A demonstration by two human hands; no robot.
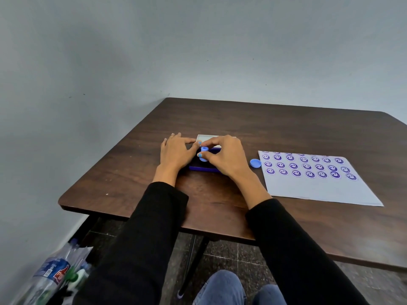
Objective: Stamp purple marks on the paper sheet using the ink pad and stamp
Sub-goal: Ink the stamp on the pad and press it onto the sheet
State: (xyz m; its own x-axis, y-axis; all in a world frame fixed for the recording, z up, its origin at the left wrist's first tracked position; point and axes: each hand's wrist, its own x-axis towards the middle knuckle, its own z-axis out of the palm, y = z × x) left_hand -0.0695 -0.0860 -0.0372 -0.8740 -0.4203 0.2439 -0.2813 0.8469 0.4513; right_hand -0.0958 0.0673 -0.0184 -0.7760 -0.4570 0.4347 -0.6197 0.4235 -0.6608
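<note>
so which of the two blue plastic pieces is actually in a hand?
The stamp, upright on the ink pad, pinched by the right hand. The blue cap lies loose on the table beside the paper sheet, untouched.

one head-worn wide view looks forward and down, close over the table (220,119) from its near edge.

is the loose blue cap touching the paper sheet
Cannot tell. In the head view the blue cap lies on the table right at the left edge of the paper sheet, but no clear gap or overlap shows.
</note>
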